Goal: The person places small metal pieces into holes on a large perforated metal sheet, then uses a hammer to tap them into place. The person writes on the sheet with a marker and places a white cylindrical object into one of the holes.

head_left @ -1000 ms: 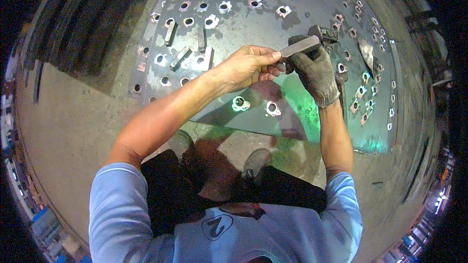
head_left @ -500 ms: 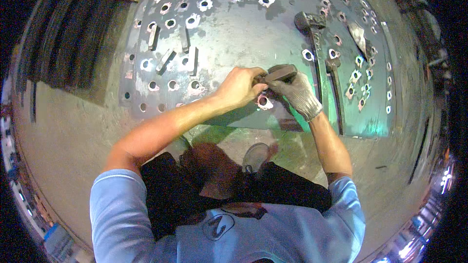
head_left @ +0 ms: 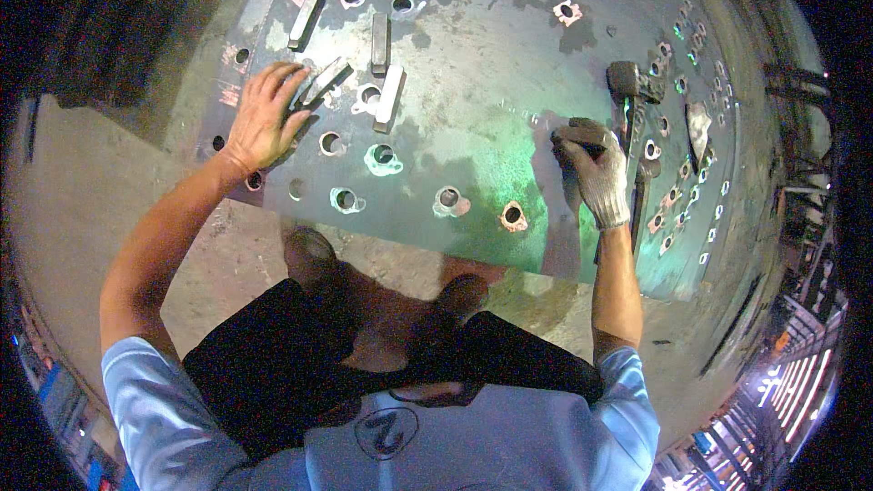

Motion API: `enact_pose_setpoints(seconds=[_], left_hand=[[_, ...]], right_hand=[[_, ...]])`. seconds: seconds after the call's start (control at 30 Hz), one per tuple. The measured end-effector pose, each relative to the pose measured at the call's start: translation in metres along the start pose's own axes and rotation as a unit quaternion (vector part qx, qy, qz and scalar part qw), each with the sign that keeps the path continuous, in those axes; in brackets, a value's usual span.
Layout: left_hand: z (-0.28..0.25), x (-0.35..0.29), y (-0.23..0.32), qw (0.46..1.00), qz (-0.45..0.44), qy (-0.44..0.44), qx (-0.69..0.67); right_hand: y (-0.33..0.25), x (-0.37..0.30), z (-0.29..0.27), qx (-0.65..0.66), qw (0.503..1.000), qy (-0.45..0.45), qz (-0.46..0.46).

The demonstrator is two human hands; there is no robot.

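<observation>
My bare left hand (head_left: 262, 120) is over the left part of a grey steel plate (head_left: 473, 73), fingers stretched and thumb apart. The near end of a slanting steel bar (head_left: 329, 80) lies between its thumb and fingertips. Three more short bars lie close by: one farther left (head_left: 306, 20), one upright in the picture (head_left: 380, 44) and one nearer (head_left: 389, 100). My gloved right hand (head_left: 596, 168), its dark fingers curled, is at the plate's right half. What it holds, if anything, is hidden. Just beyond it lies a heavy hammer (head_left: 627, 84), its handle partly covered.
A second tool (head_left: 647, 168) with a long handle lies beside the hammer. To its right is a pointed scrap of metal (head_left: 698, 132). Many ragged-edged holes, such as one near the front (head_left: 514, 216), pierce the plate. Concrete floor (head_left: 245, 255) borders its near edge.
My hands have separated: the left went left to the slanting bar and opened, the right moved right. The dark bar-like piece seen in the right hand no longer shows clearly. The view has shifted.
</observation>
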State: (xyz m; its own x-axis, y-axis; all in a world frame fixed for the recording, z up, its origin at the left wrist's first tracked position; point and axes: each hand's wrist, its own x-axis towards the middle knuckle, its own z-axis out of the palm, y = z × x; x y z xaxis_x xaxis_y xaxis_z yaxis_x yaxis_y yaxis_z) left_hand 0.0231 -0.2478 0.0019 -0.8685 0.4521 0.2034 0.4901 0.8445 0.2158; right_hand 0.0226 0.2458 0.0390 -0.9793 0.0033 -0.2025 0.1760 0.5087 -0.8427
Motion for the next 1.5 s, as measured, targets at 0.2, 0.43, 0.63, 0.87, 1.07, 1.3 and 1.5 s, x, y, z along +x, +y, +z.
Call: enact_pose_setpoints(seconds=[0.2, 0.43, 0.63, 0.87, 1.07, 1.3, 1.5], left_hand=[[0.003, -0.004, -0.006, 0.997, -0.03, 0.0, -0.07], [0.001, -0.001, -0.009, 0.997, -0.037, -0.01, -0.074], [0.0, -0.001, -0.009, 0.997, -0.045, -0.021, -0.066], [0.0, 0.0, -0.009, 0.997, -0.045, -0.02, -0.06], [0.002, -0.001, -0.01, 0.997, -0.043, -0.015, -0.058], [0.002, 0.0, -0.01, 0.997, -0.04, -0.014, -0.062], [0.0, 0.001, -0.01, 0.998, -0.04, -0.023, -0.05]], right_hand=[[-0.016, 0.003, 0.005, -0.109, 0.992, -0.025, -0.059], [-0.024, 0.006, 0.013, -0.098, 0.995, -0.005, 0.02], [-0.031, 0.008, 0.019, -0.122, 0.992, 0.001, 0.042], [-0.031, 0.008, 0.02, -0.151, 0.988, 0.004, 0.033], [-0.032, 0.008, 0.023, -0.18, 0.984, 0.009, -0.005], [-0.029, 0.007, 0.025, -0.142, 0.989, 0.011, 0.025], [-0.034, 0.008, 0.027, -0.155, 0.988, 0.01, 0.024]])
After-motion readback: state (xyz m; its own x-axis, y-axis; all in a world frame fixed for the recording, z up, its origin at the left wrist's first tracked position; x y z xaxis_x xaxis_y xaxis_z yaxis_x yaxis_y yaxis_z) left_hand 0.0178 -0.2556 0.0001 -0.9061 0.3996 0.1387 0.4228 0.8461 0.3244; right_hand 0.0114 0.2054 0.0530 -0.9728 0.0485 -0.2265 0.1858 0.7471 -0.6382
